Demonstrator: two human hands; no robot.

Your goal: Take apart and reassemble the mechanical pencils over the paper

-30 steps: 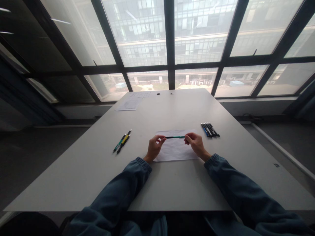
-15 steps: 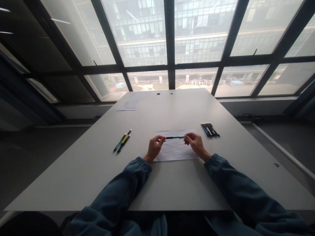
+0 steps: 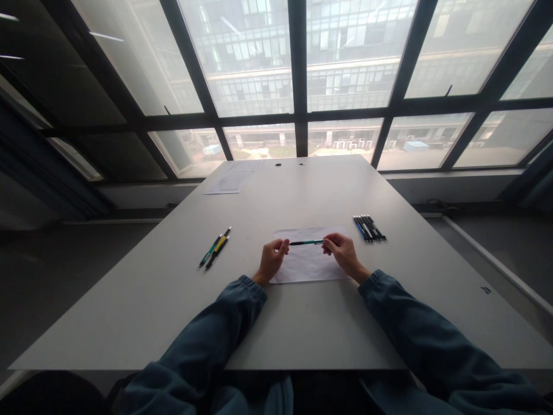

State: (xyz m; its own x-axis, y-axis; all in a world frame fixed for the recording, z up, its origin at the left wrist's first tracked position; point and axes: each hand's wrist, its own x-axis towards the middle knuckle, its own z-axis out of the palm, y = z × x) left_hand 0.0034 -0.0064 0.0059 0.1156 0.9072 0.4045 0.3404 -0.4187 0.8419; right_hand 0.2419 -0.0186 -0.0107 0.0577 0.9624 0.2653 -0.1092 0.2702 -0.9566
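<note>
Both hands hold a green and black pen point(image 3: 306, 242) level above a white sheet of paper point(image 3: 309, 268). My left hand point(image 3: 272, 257) pinches its black end between thumb and fingers. At the other end, where the clip is, my right hand point(image 3: 341, 252) grips it with the fingertips. The paper lies flat on the table under both hands and is partly covered by them. Left of it rest a green and black pen point(image 3: 210, 250) and a yellow and black pen point(image 3: 218, 251), side by side. A row of several dark pens point(image 3: 369, 229) lies to the right.
The white table point(image 3: 315, 328) runs toward large windows. Printed sheets point(image 3: 227, 180) lie at its far left, and a round dark hole point(image 3: 278, 165) is near the far edge. A small dark mark point(image 3: 486, 290) shows near the right edge.
The pen and the fingers of my left hand have shifted very slightly to the left. The pens and paper on the table stay where they were.
</note>
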